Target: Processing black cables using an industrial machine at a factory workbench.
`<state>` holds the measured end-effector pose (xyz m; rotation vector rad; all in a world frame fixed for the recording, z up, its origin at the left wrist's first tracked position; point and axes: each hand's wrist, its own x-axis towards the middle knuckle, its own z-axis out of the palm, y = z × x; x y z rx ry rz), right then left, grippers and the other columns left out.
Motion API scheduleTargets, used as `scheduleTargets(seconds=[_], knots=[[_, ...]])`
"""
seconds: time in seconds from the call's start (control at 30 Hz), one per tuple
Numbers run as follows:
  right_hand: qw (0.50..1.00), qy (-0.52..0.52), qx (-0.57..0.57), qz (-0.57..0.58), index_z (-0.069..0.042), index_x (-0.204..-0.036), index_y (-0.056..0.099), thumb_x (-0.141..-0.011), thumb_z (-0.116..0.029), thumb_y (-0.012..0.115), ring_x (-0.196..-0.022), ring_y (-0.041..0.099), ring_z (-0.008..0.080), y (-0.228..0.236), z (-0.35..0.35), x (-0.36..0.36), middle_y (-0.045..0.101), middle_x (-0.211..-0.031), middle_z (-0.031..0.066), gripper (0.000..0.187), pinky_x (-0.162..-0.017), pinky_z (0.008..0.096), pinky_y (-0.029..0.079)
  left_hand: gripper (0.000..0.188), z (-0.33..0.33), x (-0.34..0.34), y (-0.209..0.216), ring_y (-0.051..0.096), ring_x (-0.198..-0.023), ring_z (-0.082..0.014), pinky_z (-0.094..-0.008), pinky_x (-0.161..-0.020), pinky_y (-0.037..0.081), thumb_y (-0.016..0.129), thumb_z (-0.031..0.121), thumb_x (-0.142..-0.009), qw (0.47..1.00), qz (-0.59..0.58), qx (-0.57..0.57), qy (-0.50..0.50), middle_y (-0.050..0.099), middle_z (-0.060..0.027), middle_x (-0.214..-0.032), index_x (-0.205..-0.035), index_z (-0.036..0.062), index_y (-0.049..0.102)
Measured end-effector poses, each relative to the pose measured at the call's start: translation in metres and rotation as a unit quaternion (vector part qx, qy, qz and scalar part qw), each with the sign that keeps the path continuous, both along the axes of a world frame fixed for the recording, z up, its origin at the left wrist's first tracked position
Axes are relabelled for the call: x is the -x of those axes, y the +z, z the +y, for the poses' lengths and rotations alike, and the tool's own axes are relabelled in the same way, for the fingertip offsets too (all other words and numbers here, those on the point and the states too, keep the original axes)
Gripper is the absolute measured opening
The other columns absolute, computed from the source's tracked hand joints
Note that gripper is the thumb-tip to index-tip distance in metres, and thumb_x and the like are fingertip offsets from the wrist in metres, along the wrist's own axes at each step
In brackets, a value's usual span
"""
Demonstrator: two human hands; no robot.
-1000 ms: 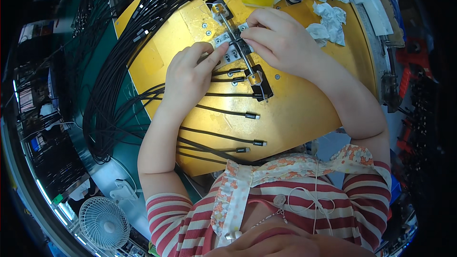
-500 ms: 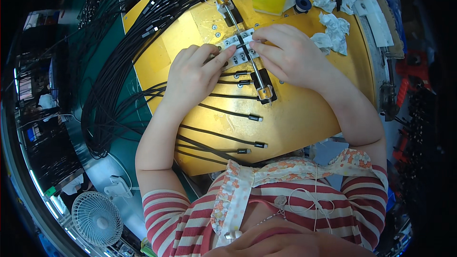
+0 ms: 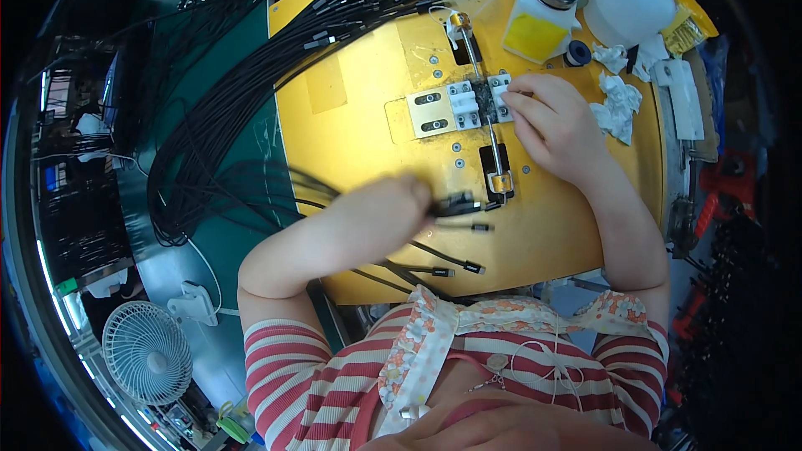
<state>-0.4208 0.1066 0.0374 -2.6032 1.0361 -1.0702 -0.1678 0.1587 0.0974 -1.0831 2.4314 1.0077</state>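
My left hand [image 3: 399,207], smeared by motion, is closed around black cables [image 3: 455,203] whose dark plug ends poke out past its fingers. More black cables with pale-tipped plugs [image 3: 474,267] lie below it on the yellow board. My right hand [image 3: 558,124] is at the fixture's right-hand white block [image 3: 500,97], thumb and fingertips pinched together; whatever may be between them is hidden. The metal fixture [image 3: 464,105] has white blocks either side of a dark gap, crossed by a thin metal rod [image 3: 494,150] between two brass-coloured ends.
A thick bundle of black cables [image 3: 192,134] curves along the left. At the far right stand a metal-lidded jar [image 3: 543,12], a white round container [image 3: 632,2], a dark spool [image 3: 576,53] and crumpled tissues [image 3: 620,108]. A white fan [image 3: 148,352] is at lower left.
My left hand has left the fixture and moved down and right to the cables, which blur with it. The dark piece across the fixture's middle is gone. My right hand stays beside the block.
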Motion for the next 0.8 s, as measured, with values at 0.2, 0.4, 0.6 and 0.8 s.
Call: scheduleTargets(seconds=[0.2, 0.4, 0.6, 0.8], knots=[[1.0, -0.002, -0.006, 0.0, 0.001, -0.09, 0.063, -0.074, -0.002, 0.066, -0.084, 0.061, 0.0274, -0.001, -0.001, 0.0, 0.06, -0.093, 0.0104, 0.016, -0.075, 0.0372, 0.05, 0.018, -0.035, -0.034, -0.015, 0.062, -0.08, -0.0325, -0.0383, -0.075, 0.05, 0.065, 0.015, -0.082, 0.982, 0.065, 0.078, 0.159, 0.062, -0.0155, -0.087, -0.092, 0.0004, 0.061], [1.0, -0.003, -0.008, -0.001, 0.001, -0.089, 0.062, -0.075, -0.002, 0.065, -0.085, 0.061, 0.0266, 0.001, -0.002, -0.002, 0.06, -0.093, 0.01, 0.014, -0.076, 0.0371, 0.05, 0.083, -0.12, -0.127, -0.054, 0.044, -0.127, -0.0339, -0.0562, -0.106, 0.032, 0.072, 0.021, -0.068, 0.799, -0.115, 0.515, 0.289, 0.044, -0.0184, -0.137, -0.142, 0.0124, 0.036], [1.0, -0.012, -0.006, 0.005, 0.001, -0.088, 0.062, -0.075, -0.003, 0.064, -0.085, 0.06, 0.0261, 0.0, -0.001, 0.0, 0.06, -0.094, 0.0098, 0.013, -0.076, 0.0363, 0.049, 0.058, -0.127, -0.124, -0.041, 0.058, -0.107, -0.026, -0.0413, -0.089, 0.045, 0.071, 0.034, -0.061, 0.896, -0.079, 0.296, 0.321, 0.061, -0.0131, -0.114, -0.111, 0.005, 0.062], [1.0, -0.012, -0.013, 0.007, 0.0, -0.087, 0.062, -0.075, -0.003, 0.064, -0.085, 0.06, 0.0259, -0.001, 0.0, -0.002, 0.06, -0.093, 0.0091, 0.013, -0.075, 0.036, 0.049, 0.047, -0.108, -0.082, -0.037, 0.065, -0.084, -0.0306, -0.0376, -0.076, 0.051, 0.075, 0.039, -0.072, 0.901, -0.019, 0.34, 0.271, 0.069, -0.0131, -0.091, -0.103, 0.004, 0.065]])
